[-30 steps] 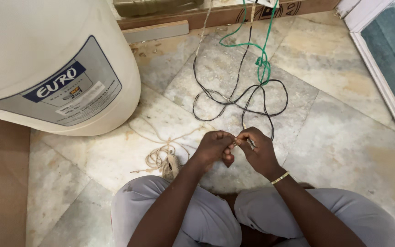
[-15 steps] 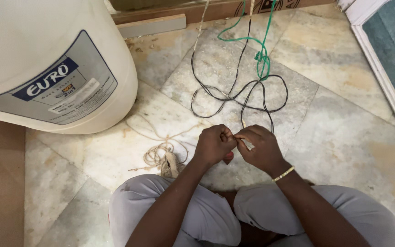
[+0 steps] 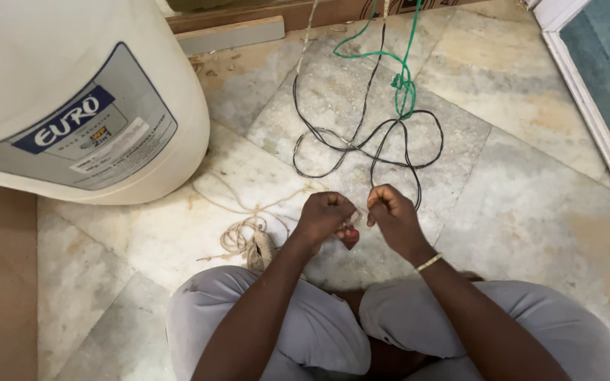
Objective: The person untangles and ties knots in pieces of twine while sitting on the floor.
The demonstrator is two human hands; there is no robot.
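I sit cross-legged on a marble floor. My left hand (image 3: 324, 217) and my right hand (image 3: 390, 213) are held close together above my lap, both pinched on the near end of a thin black wire (image 3: 418, 187). A small red object (image 3: 349, 238) shows just below my left hand. The black wire loops over the floor (image 3: 333, 152) ahead of my hands. A green wire (image 3: 402, 88) with a knot lies across it and runs toward the far wall. My right wrist wears a thin bracelet (image 3: 428, 262).
A large white cylindrical tank (image 3: 72, 85) with a blue label lies at the left. A bundle of tan twine (image 3: 250, 240) sits by my left knee, one strand running toward the far wall. A grey slab (image 3: 231, 35) lies at the back. A white door frame (image 3: 587, 99) borders the right.
My hands have parted slightly, and the red object now shows under my left hand. The view has shifted a little; the wires and twine lie as before.
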